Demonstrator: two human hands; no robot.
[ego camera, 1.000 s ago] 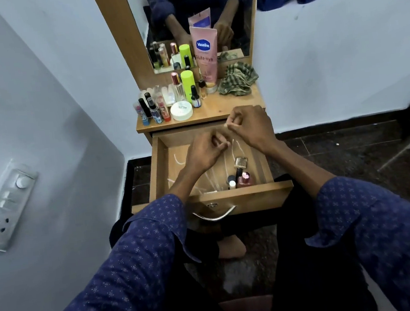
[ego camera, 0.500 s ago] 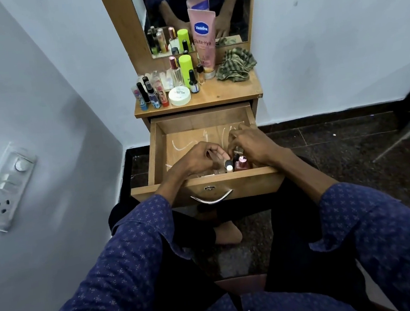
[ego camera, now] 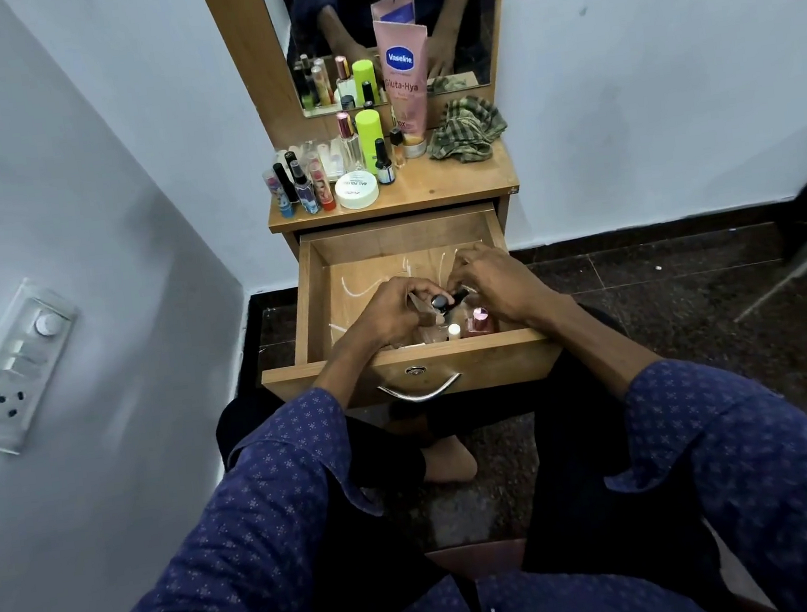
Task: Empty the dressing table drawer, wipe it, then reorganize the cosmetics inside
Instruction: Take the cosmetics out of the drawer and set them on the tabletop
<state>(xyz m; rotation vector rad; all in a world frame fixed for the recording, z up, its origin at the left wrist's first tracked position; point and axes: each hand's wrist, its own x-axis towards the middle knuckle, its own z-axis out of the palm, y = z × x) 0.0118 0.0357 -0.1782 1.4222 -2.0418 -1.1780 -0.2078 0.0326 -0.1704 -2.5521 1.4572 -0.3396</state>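
Note:
The wooden drawer (ego camera: 310, 291) is pulled out under the dressing table top (ego camera: 458, 184). Both hands are inside it near the front. My left hand (ego camera: 387, 315) curls round a small dark round-capped item (ego camera: 438, 302) and some clear plastic (ego camera: 429, 335). My right hand (ego camera: 497, 285) pinches a small black piece (ego camera: 459, 295) right beside it; whether the two are one thing I cannot tell. A pink-capped bottle (ego camera: 480, 321) and a white-capped item (ego camera: 454, 331) stand at the drawer front. White streaks mark the drawer floor.
On the top stand several small cosmetics (ego camera: 300, 186), a white jar (ego camera: 356, 189), a green can (ego camera: 369, 133), a pink Vaseline tube (ego camera: 403, 79) and a crumpled checked cloth (ego camera: 467, 130). A mirror (ego camera: 458, 7) rises behind. A wall switch panel (ego camera: 11, 365) is at left.
Both hands dropped from the drawer's back edge to its front, among the bottles, and now hold small dark items just above them. The view tilted down slightly.

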